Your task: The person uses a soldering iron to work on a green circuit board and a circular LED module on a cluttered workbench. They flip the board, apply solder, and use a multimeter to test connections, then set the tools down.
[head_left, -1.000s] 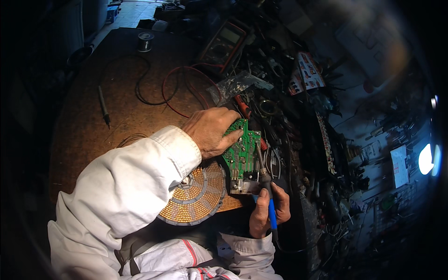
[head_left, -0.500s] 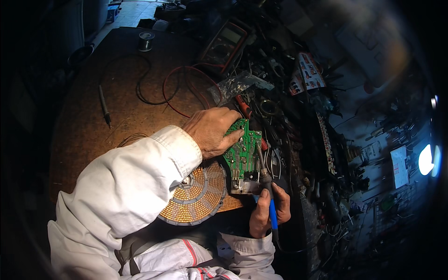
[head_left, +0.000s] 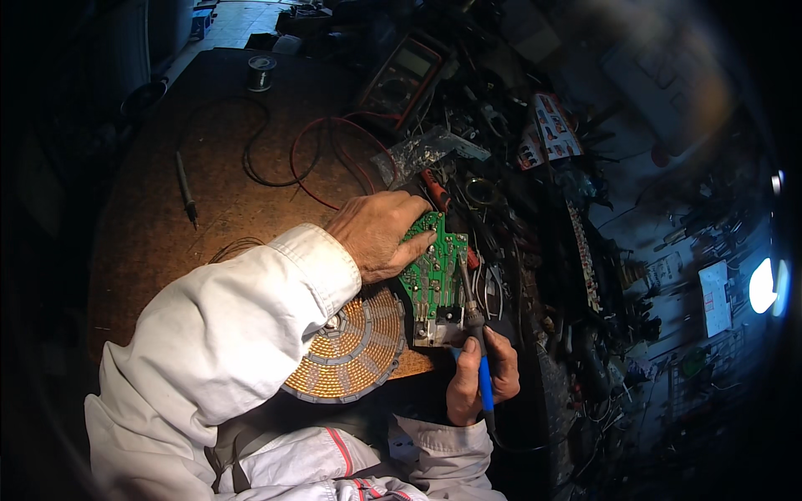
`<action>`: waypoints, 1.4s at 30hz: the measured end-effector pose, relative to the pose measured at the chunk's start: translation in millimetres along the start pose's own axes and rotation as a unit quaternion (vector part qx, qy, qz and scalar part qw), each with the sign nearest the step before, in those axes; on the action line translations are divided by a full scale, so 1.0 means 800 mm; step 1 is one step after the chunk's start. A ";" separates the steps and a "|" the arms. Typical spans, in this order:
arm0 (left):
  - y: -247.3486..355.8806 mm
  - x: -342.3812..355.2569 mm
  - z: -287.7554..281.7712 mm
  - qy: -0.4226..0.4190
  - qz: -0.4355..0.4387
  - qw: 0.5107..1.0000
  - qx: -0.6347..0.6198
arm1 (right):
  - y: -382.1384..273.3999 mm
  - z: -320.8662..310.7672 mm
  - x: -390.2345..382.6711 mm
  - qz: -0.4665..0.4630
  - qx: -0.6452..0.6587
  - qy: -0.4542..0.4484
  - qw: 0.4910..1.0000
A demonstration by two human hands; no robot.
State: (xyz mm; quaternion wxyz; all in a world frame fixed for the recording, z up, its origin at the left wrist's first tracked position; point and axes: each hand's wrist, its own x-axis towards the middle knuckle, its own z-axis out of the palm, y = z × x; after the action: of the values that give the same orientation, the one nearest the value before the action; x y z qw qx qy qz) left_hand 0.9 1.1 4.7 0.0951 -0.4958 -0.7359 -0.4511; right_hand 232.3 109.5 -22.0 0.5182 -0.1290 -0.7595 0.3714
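Note:
My left hand grips the upper left edge of a green circuit board, thumb lying over its solder side. A pale metal part is fixed along the board's near end. In my right hand is a soldering iron with a blue handle, its metal shaft slanting up along the board's right side with the tip near the board's edge. Whether the tip touches the board I cannot tell. Under my left forearm lies a round coil disc with gold rings and grey bands, partly covered by the white sleeve.
On the brown wooden table lie a slim probe and red and black leads. A solder spool and a multimeter stand farther back. Cluttered tools and wires, with an orange-handled tool, crowd the right side.
The soldering iron and my right hand have shifted very slightly left. My left hand and the board stay in place.

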 end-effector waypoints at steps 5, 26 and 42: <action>0.003 -0.001 -0.003 0.008 0.001 1.000 -0.005 | 0.007 0.002 -0.002 -0.011 0.015 0.005 1.000; -0.002 0.000 0.000 0.000 0.007 1.000 -0.001 | -0.004 0.000 0.009 -0.021 0.002 -0.049 0.999; -0.001 -0.002 -0.001 -0.004 -0.002 1.000 0.005 | -0.004 0.002 0.011 0.009 0.041 -0.023 0.999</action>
State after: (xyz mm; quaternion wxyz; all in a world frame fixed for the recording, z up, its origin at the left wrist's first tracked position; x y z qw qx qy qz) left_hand 0.6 -0.4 3.9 0.0939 -0.4957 -0.7397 -0.4452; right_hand 228.0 111.8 -14.3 0.5023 -0.1058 -0.7543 0.4094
